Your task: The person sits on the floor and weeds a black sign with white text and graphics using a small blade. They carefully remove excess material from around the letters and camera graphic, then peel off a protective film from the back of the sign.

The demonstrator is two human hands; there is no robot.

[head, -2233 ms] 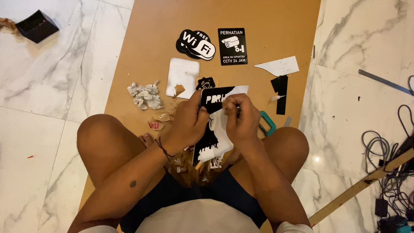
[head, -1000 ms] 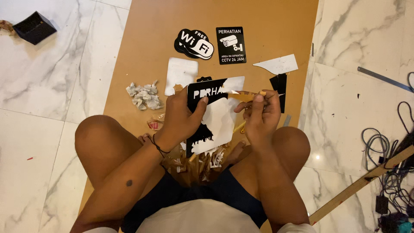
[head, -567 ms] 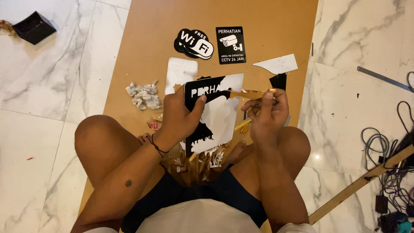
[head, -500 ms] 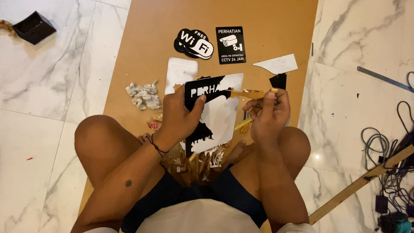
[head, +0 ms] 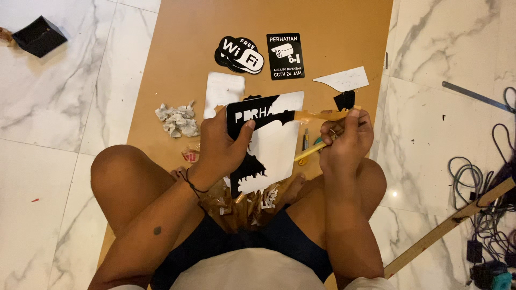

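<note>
- Two hands at work over the lap, above a brown board (head: 344, 32) on the floor.
- Left hand (head: 223, 147) grips the black sign (head: 263, 142) at its left edge, thumb pressed on the face.
- Right hand (head: 346, 140) sits to the right of the sign, fingers pinched shut on a clear amber film strip (head: 317, 115).
- Strip runs left-right from the sign's top to the right hand, taut, nearly level.
- Sign's long axis points away from the body, slightly tilted.
- Two finished signs (head: 263, 53) lie farther off on the board.
</note>
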